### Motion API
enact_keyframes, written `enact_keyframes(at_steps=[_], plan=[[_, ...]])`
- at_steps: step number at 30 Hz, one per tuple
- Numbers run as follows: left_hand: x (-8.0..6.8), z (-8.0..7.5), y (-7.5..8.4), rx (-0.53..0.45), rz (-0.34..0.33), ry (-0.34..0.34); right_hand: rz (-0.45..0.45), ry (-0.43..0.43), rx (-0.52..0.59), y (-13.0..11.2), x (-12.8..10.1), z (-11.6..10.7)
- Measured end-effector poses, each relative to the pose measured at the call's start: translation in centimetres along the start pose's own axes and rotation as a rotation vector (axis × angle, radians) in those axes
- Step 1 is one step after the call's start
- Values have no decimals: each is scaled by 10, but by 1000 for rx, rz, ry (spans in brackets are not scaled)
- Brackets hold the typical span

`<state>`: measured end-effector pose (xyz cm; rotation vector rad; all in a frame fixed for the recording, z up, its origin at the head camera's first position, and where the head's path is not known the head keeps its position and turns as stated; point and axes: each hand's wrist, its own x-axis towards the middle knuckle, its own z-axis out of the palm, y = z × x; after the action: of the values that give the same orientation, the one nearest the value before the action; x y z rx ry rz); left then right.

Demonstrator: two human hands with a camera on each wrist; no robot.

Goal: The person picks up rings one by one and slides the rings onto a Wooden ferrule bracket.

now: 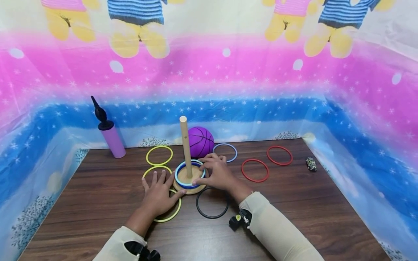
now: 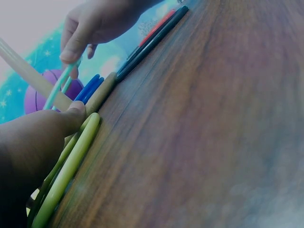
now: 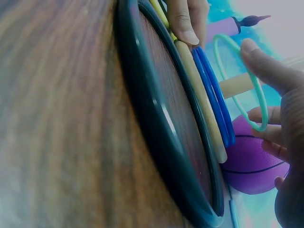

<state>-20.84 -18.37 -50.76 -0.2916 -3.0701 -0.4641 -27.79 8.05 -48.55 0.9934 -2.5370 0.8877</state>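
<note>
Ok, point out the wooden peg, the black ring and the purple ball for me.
wooden peg [image 1: 186,148], head view, middle of the upright shaft.
black ring [image 1: 200,211], head view, its left arc on the table.
purple ball [image 1: 201,142], head view, its front face, behind the peg.

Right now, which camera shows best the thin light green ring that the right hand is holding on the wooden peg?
The right wrist view: the light green ring shows almost whole, tilted round the peg above the blue rings. The left wrist view shows only an edge of it under the right hand. In the head view it is hard to tell from the blue rings.
</note>
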Motion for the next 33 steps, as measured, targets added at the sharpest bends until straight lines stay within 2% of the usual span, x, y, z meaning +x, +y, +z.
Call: enact_keyframes(at_steps=[8,15,27,33], plan=[[-1,1,0,-9,-1,5,12,-26,-56,0,0,5],[0,1,0,-13,-2,10,50,-53,-63,-2,0,6],[0,0,0,-19,-11,-4,104,-189,-83,-2,-2,5],[-1,-1,0,-24,-5,-3,121,-217,-90,-1,-2,7]])
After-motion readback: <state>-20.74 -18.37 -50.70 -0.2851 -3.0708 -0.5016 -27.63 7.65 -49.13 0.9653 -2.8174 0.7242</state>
